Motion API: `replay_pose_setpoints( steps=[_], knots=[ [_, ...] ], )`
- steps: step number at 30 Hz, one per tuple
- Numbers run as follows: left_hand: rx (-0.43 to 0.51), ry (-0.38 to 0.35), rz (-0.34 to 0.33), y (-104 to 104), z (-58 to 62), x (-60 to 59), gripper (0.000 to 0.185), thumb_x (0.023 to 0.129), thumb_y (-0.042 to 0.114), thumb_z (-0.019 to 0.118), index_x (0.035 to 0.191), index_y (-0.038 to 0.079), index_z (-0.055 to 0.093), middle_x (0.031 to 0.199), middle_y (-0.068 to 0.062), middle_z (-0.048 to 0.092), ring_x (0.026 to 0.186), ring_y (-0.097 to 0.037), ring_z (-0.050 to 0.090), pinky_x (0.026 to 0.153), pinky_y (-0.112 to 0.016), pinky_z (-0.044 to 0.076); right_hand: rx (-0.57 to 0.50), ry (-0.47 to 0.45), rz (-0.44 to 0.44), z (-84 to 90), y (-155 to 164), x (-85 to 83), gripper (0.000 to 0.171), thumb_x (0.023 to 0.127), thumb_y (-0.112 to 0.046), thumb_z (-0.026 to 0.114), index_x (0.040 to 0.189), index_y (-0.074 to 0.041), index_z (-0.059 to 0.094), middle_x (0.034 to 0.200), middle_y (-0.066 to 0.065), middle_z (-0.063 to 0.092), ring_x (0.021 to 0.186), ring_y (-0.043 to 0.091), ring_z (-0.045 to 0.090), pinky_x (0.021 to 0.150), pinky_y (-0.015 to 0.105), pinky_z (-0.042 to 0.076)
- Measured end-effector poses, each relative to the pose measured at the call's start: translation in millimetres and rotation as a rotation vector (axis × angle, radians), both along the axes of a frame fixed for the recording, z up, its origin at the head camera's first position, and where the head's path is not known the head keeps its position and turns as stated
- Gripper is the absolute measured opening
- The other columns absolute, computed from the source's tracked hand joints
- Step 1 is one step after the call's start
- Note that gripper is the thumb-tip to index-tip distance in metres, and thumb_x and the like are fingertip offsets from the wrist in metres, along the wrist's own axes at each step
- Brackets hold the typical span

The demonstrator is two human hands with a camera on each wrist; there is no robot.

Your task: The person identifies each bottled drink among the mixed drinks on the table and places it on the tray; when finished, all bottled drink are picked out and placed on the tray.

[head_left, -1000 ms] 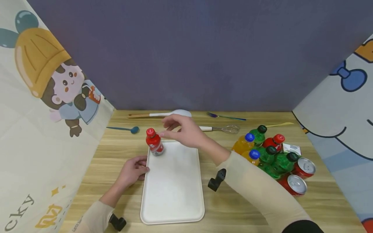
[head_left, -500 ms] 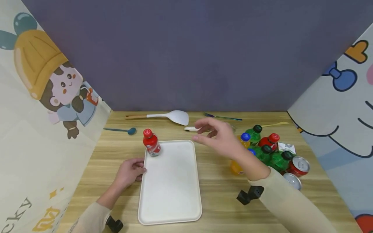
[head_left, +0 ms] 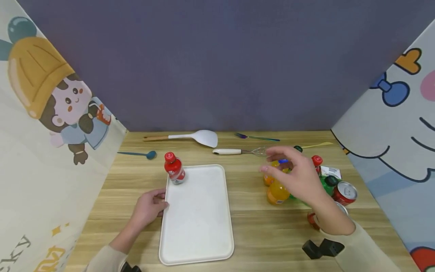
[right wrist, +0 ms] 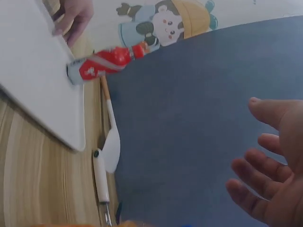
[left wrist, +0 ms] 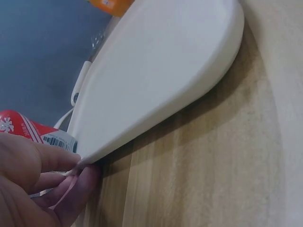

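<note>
My left hand (head_left: 148,206) is at the left edge of a white tray (head_left: 197,226), its thumb and fingers pinching the rim; the left wrist view shows the fingertips on the tray's edge. A red-capped bottle with a red label (head_left: 175,170) stands upright on the tray's far left corner. My right hand (head_left: 299,175) holds nothing and hovers over the drinks at the right, fingers spread and loosely bent. Below its fingertips are orange drink bottles (head_left: 278,192), partly covered by the hand. Green bottles (head_left: 329,184) stand behind it, mostly hidden.
Red cans (head_left: 344,192), another red-capped bottle (head_left: 317,161) and a small white box (head_left: 330,172) crowd the right. Along the back lie a white spatula (head_left: 205,138), a whisk (head_left: 227,151), a fork (head_left: 257,138), a blue spoon (head_left: 151,155) and a yellow utensil (head_left: 317,144).
My right hand has moved from beside the red-capped bottle on the tray rightward to above the orange bottles. The left hand stays at the tray's edge. The head view has shifted slightly.
</note>
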State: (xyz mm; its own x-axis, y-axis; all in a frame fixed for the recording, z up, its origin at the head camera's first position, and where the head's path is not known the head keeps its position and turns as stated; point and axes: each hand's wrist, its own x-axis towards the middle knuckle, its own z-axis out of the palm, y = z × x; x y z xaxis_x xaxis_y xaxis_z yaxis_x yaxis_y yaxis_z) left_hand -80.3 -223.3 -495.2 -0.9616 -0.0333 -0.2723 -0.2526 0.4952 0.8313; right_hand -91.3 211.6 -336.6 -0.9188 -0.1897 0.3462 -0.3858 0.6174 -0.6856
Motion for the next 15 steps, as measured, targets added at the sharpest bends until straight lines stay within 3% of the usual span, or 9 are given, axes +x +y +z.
replay_pose_setpoints(
  steps=[15],
  knots=[
    [-0.009,-0.016,-0.003,-3,-2.4,-0.4,0.053,0.09,-0.003,0.071,0.14,-0.006,0.057,0.119,-0.022,0.066,0.087,-0.021,0.07,0.064,-0.031,0.066,0.006,0.034,-0.213,-36.4,46,36.2,0.047,0.082,-0.014,0.088,0.124,-0.011,0.068,0.112,-0.002,0.067,0.092,-0.004,0.061,0.07,0.008,0.055]
  ],
)
